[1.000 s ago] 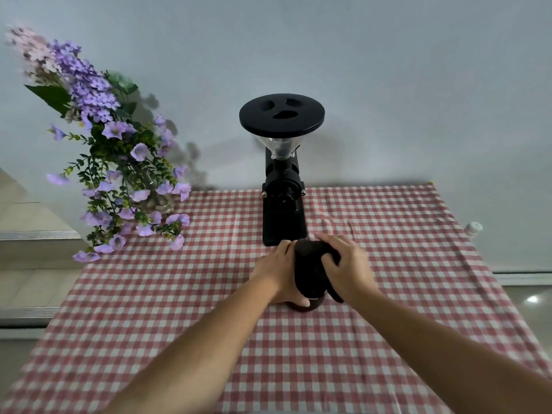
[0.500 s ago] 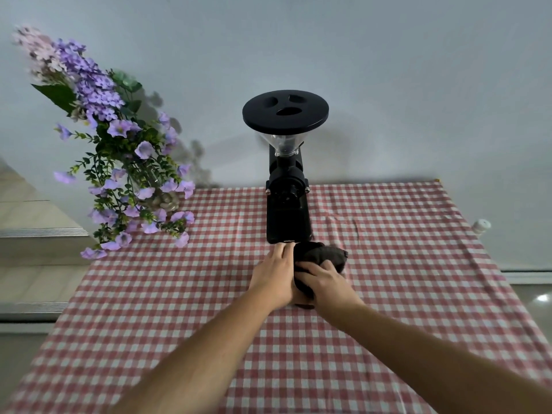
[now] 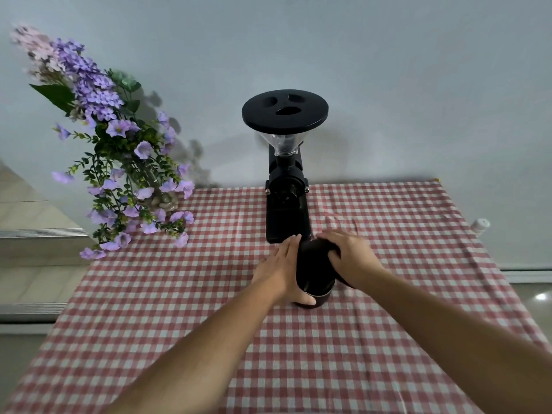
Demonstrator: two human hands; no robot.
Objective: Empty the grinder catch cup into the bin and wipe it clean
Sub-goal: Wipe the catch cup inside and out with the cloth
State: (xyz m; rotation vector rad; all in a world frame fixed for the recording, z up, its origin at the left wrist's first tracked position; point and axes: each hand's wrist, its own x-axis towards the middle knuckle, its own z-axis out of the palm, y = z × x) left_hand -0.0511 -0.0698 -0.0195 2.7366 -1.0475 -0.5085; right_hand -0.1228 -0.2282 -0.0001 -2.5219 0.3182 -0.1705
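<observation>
At the far left, a bunch of purple flowers (image 3: pixel 116 150) with green leaves is seen leaning over the back left corner of the red-and-white checked tablecloth (image 3: pixel 179 309), its lowest blooms hanging just above the cloth. Further right, the black grinder (image 3: pixel 285 186) is stood upright near the back edge of the cloth, against the pale wall; a wide black lid and a clear funnel-shaped hopper are carried at its top. Directly in front of the grinder's base, the dark catch cup (image 3: pixel 313 282) is set on the cloth, its bottom rim visible at the near side. The cup's left side is pressed by the left hand (image 3: pixel 282 268), whose fingers are laid flat and together along the wall while the thumb is wrapped under the near rim, so the cup is gripped by that hand. Over the cup's top and right side a dark cloth (image 3: pixel 321 249) is draped, and it is clutched by the right hand (image 3: pixel 349 258), whose fingers are curled closed into the fabric and pressed against the cup. At the far right, beyond the tablecloth's edge, a small white cap-like object (image 3: pixel 480 225) is seen near the wall.
</observation>
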